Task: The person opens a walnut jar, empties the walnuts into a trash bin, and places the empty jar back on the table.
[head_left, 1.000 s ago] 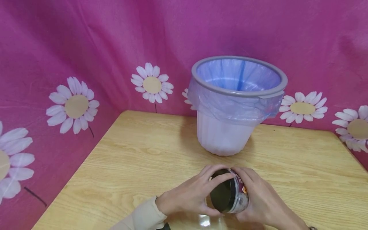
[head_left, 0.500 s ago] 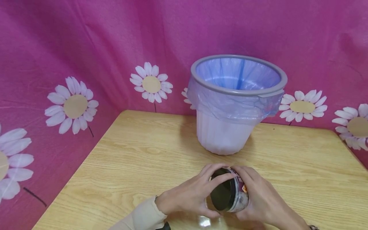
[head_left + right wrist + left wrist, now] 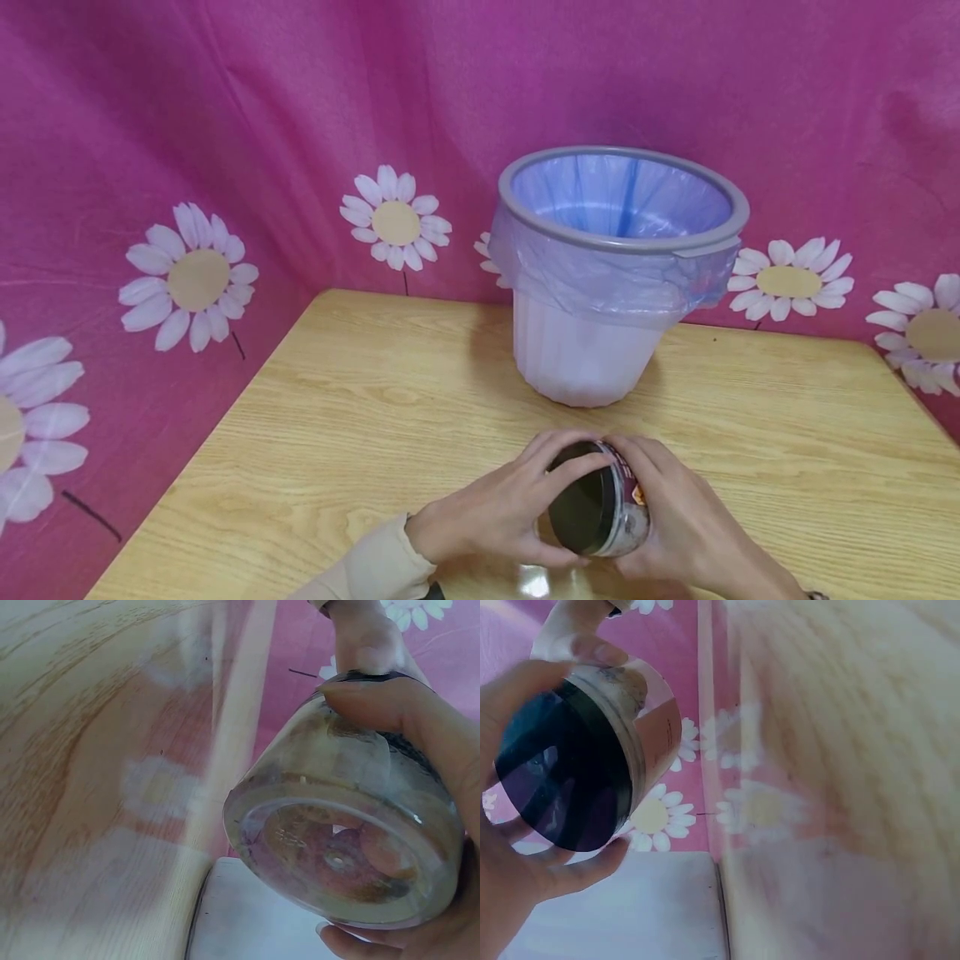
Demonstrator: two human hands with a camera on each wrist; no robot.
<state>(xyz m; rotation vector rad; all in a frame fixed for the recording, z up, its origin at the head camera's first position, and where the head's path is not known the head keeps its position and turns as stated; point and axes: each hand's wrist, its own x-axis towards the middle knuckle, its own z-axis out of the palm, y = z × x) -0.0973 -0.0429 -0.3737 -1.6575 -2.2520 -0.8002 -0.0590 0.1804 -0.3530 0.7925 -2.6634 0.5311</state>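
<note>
Near the front of the table, both hands hold a tilted clear jar (image 3: 632, 530) with a dark lid (image 3: 583, 510) and a maroon label. My left hand (image 3: 491, 508) curls its fingers and thumb round the lid at the left end. On the right, my right hand (image 3: 693, 521) grips the jar's body. The left wrist view gives the lid's flat top (image 3: 562, 769) face on, with the thumb and fingers at its rim. From the right wrist view, the see-through jar base (image 3: 341, 859) shows; the lid is mostly hidden there.
A white bin (image 3: 581, 354) with a grey rim stands behind the hands, lined with a bluish plastic bag (image 3: 600, 279). The wooden table (image 3: 337, 400) meets a pink curtain (image 3: 300, 100) with daisies at the back and left.
</note>
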